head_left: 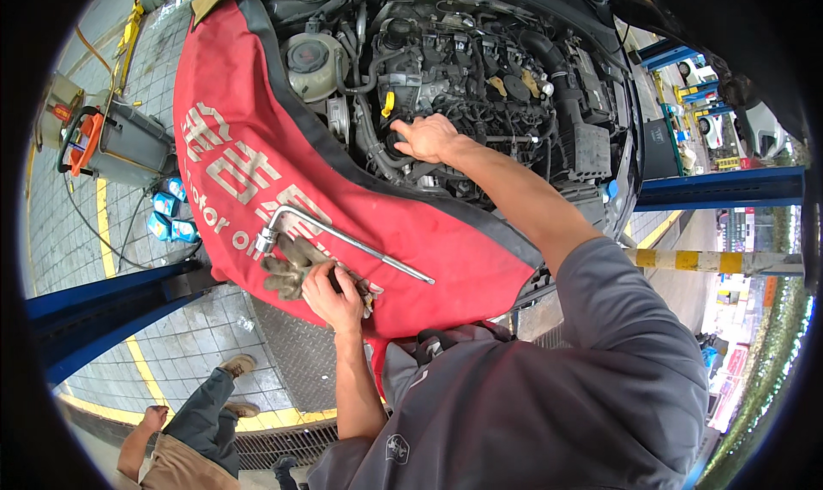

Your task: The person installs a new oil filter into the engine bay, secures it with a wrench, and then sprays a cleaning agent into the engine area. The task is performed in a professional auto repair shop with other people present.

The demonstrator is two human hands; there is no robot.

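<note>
My right hand [427, 138] reaches into the engine bay, fingers curled down among hoses beside the engine [471, 70]. What those fingers grip, if anything, is hidden. Just above it stands a yellow dipstick handle [388, 104]. My left hand [336, 300] is closed over grey-brown work gloves [290, 269], which lie on a red fender cover [377, 224]. An L-shaped socket wrench [360, 245] rests on the cover beyond this hand, its socket end touching or close to the gloves.
A coolant reservoir [310, 61] stands at the bay's left side. Blue lift arms [720, 188] flank the car. On the tiled floor at left are a grey wheeled bin [133, 143] and several blue bottles [171, 209]. Another person [193, 443] is at lower left.
</note>
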